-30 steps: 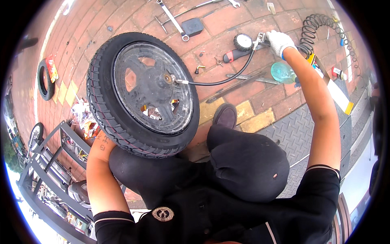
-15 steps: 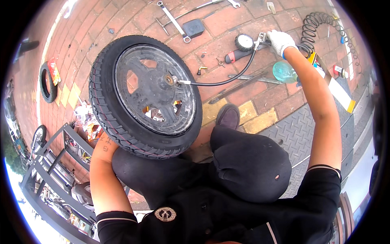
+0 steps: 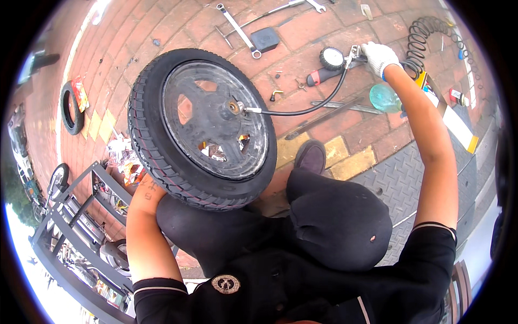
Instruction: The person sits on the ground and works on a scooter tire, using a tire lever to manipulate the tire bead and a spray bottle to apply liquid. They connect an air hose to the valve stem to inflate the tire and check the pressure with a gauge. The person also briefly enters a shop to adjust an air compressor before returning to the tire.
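Note:
A black-tyred wheel [image 3: 199,129] with a scuffed grey spoked rim leans over my left thigh. My left forearm [image 3: 145,200] runs behind it, hiding that hand. My right hand [image 3: 380,59], in a white glove, is closed on an inflator [image 3: 355,54] with a round gauge [image 3: 332,58]. Its black hose [image 3: 299,112] connects to the wheel near the hub. Beneath the inflator lies a grey-and-red handled tool [image 3: 318,76]. A teal plastic bottle [image 3: 380,98] is below my right hand.
Wrenches [image 3: 239,32], a black block [image 3: 264,39] and metal bars [image 3: 345,108] lie on the paving. A coiled hose [image 3: 416,43] and long box [image 3: 461,132] are at right. A loose tyre [image 3: 70,108], litter [image 3: 124,156] and metal frame [image 3: 59,227] are at left.
The whole view has shifted, so everything appears slightly farther right. My right hand still holds the inflator, and the hose stays connected to the wheel.

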Motion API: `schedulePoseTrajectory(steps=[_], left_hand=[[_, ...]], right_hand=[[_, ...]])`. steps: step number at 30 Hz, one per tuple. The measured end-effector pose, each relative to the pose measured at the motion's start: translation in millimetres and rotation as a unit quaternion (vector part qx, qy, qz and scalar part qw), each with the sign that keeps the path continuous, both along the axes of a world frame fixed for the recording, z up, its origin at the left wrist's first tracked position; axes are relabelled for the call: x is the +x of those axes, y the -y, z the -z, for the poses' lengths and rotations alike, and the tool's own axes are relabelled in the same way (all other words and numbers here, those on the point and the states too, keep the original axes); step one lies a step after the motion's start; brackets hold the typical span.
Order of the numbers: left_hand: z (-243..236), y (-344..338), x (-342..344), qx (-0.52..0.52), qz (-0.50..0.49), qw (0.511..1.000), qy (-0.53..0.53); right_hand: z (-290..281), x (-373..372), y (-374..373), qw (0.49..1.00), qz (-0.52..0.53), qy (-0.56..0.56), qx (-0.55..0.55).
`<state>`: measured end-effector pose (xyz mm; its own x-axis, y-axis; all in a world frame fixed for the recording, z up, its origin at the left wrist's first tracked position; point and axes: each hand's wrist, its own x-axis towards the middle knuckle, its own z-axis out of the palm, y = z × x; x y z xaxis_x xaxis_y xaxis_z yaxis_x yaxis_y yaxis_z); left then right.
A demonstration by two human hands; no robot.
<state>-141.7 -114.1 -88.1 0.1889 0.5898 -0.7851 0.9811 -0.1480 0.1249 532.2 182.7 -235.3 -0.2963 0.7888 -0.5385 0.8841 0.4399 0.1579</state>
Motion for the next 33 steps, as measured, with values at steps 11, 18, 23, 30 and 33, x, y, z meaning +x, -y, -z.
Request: schedulePoseTrajectory(steps=[11, 18, 23, 30, 33], left_hand=[[-4.1, 3.3, -1.2, 0.003, 0.003, 1.000, -0.004], [-1.4, 3.9, -3.9, 0.012, 0.013, 1.000, -0.007], [-1.0, 8.6, -11.2, 0.019, 0.025, 0.999, -0.014], [0.9, 12.2, -17.4, 0.021, 0.040, 0.999, -0.025], [1.2, 12.5, -19.2, 0.020, 0.045, 0.998, -0.029]], right_hand=[[-0.8, -2.3, -0.3, 1.000, -0.006, -0.009, 0.001], [-2.1, -0.1, 0.3, 1.000, -0.010, -0.002, -0.001], [-2.7, -2.0, 1.4, 1.000, 0.005, -0.002, 0.003], [-12.1, -9.6, 2.8, 1.000, 0.022, -0.001, 0.003], [-10.9, -7.3, 3.0, 1.000, 0.024, 0.002, 0.002]])
